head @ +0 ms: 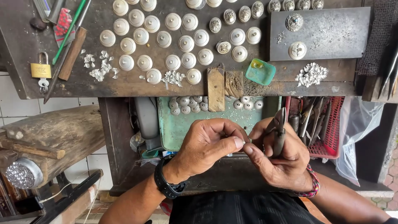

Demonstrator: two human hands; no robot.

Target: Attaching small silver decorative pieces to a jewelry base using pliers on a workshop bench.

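My left hand (pixel 209 143) is curled in front of me, thumb and fingers pinched on a tiny silvery piece (pixel 244 143) that is mostly hidden. My right hand (pixel 275 155) meets it fingertip to fingertip and also holds dark metal pliers (pixel 279 132), jaws pointing up. A black watch sits on my left wrist and a woven bracelet on my right. Both hands hover over an open teal drawer (pixel 178 126) holding several small silver domes (pixel 184 103).
The dark workbench (pixel 83 85) carries several round silver domes (pixel 166 39), silver scraps (pixel 311 74), a small teal dish (pixel 260 71), a steel block (pixel 327 33), a brass padlock (pixel 40 69) and hand tools. A red basket (pixel 327 128) of tools stands right; a wooden stump (pixel 62 132) left.
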